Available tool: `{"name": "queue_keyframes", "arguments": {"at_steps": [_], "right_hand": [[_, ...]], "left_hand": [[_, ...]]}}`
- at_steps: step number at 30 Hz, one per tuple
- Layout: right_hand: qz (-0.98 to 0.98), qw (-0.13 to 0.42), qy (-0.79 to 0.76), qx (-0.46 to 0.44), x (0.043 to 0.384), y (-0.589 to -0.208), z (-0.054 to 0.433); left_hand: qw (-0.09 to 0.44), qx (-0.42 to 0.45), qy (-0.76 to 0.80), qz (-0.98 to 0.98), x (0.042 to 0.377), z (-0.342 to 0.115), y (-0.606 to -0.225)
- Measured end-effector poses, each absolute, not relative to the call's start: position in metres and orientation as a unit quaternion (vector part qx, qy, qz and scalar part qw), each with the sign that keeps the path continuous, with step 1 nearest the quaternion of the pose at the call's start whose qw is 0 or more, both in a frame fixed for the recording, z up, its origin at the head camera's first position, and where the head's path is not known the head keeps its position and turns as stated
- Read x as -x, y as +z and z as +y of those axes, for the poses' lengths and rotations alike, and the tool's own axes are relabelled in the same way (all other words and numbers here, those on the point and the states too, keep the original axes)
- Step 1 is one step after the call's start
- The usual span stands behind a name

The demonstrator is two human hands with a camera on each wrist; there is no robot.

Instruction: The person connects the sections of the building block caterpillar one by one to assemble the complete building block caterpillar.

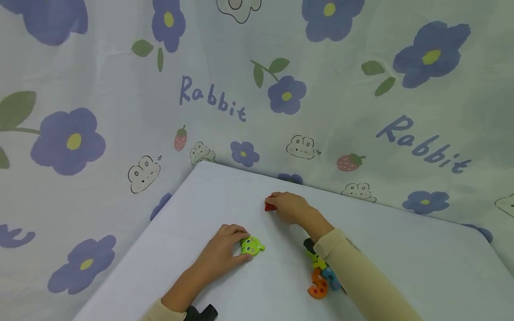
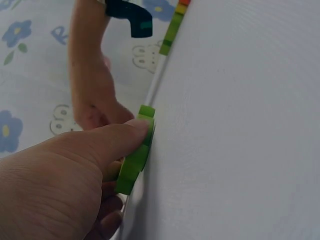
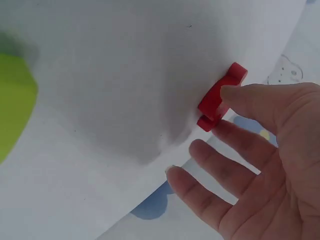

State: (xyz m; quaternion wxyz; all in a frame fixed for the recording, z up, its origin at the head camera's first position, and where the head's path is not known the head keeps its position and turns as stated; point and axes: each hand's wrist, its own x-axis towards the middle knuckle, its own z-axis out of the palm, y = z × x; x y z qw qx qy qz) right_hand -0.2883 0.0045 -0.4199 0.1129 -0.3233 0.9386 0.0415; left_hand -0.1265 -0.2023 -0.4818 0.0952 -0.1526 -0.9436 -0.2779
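My left hand [image 1: 220, 252] pinches a light green toy piece [image 1: 252, 246] with a smiling face, thumb on one side and fingers on the other. In the left wrist view this green piece [image 2: 136, 160] is seen from its edge, low against the white table. Farther back, my right hand [image 1: 290, 207] holds a small red toy piece [image 1: 270, 205] near the table's far side. The right wrist view has the red piece [image 3: 222, 97] between thumb and index finger, the other fingers spread apart. Most of the red piece is hidden by the hand in the head view.
Beside the right forearm lie several colourful toy pieces, among them an orange spotted one [image 1: 318, 285], a blue one [image 1: 331, 278] and a yellow-green one [image 1: 317, 261]. The sleeve partly covers them. A patterned curtain [image 1: 257, 129] stands behind the white table [image 1: 401, 258].
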Motion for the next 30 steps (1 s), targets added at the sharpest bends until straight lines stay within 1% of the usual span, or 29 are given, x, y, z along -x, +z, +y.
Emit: {"name": "queue_keyframes", "arguments": {"at_steps": [5,12,18,21,25,27,30], "right_hand": [[0.939,0.107,0.067,0.319,0.278,-0.416,0.009],[0.936,0.099,0.109,0.320,0.240,-0.413,0.021],[0.939,0.129,0.077,0.309,0.212,-0.403,0.032],[0.937,0.107,0.066,0.325,0.208,-0.397,0.035],[0.919,0.073,0.059,0.383,0.207,-0.399,0.038],[0.908,0.074,0.052,0.410,0.208,-0.404,0.039],[0.904,0.086,0.037,0.418,0.209,-0.411,0.040]], "left_hand": [[0.093,0.148,-0.274,-0.946,0.126,-0.201,-0.480],[0.093,0.146,-0.274,-0.946,0.126,-0.201,-0.479],[0.102,0.151,-0.267,-0.946,0.128,-0.203,-0.478],[0.102,0.154,-0.271,-0.945,0.128,-0.204,-0.478],[0.097,0.153,-0.280,-0.943,0.127,-0.204,-0.477],[0.095,0.152,-0.280,-0.943,0.126,-0.204,-0.477],[0.095,0.153,-0.279,-0.943,0.126,-0.204,-0.478]]}}
